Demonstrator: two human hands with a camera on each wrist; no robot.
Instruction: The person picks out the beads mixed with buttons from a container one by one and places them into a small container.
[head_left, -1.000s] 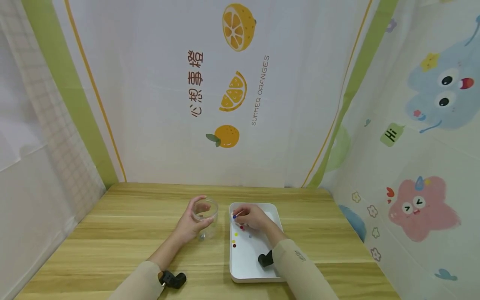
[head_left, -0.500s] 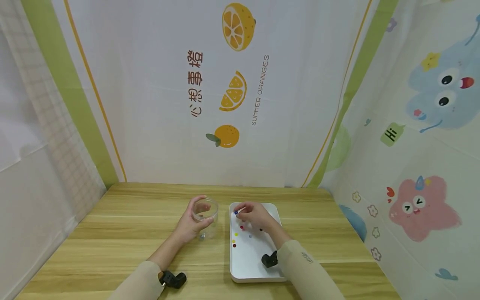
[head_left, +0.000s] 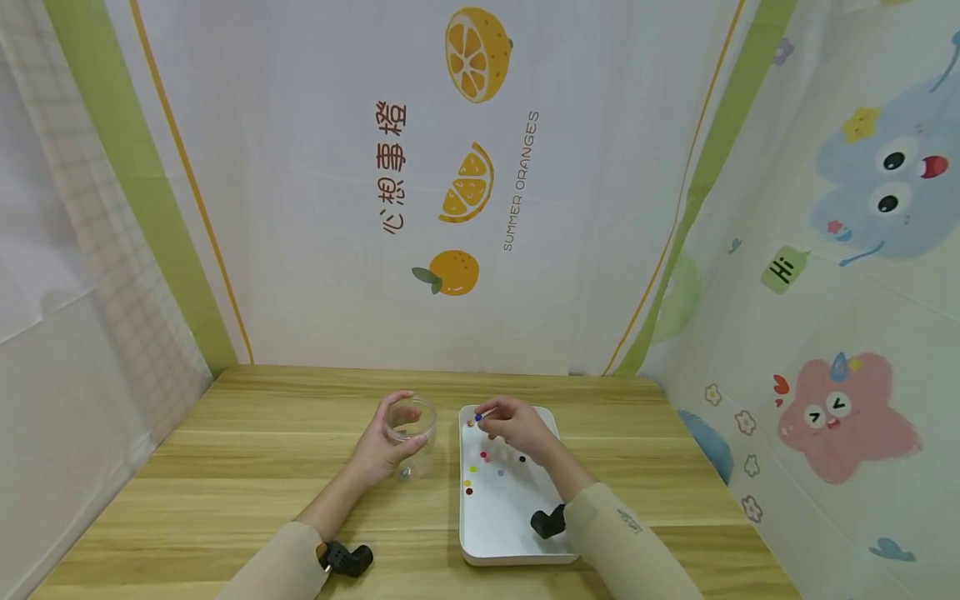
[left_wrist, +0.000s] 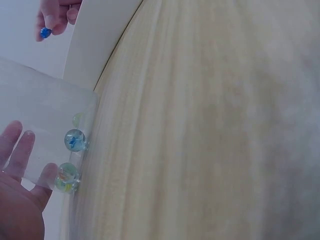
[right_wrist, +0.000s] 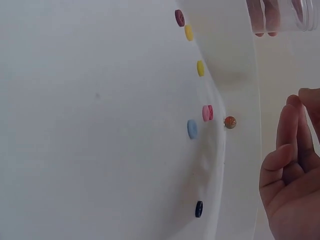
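Observation:
My left hand [head_left: 375, 446] grips a clear jar [head_left: 422, 460] upright on the table, fingers wrapped around its side. Inside, at the bottom, lie a blue-tinted marble [left_wrist: 75, 140] and a multicoloured marble [left_wrist: 67, 173], with another greenish one behind. Between thumb and fingertip, my right hand [head_left: 519, 429] pinches a blue marble [left_wrist: 45, 32] over the far left corner of the white tray [head_left: 510, 552]. An orange-brown marble [right_wrist: 230, 122] sits against the tray's inner wall, just beside that hand.
Small buttons lie along the tray's left side: a maroon button [right_wrist: 180, 18], two yellow ones, pink and red ones, and a light-blue button [right_wrist: 192, 129]. A black button [right_wrist: 199, 209] lies further right. The wooden table [head_left: 255, 467] meets a printed curtain [head_left: 322, 317] behind.
My right hand has moved back and slightly right with the blue marble, rising from the tray's corner. The orange-brown marble and black button have come into view. The left hand and jar stay put.

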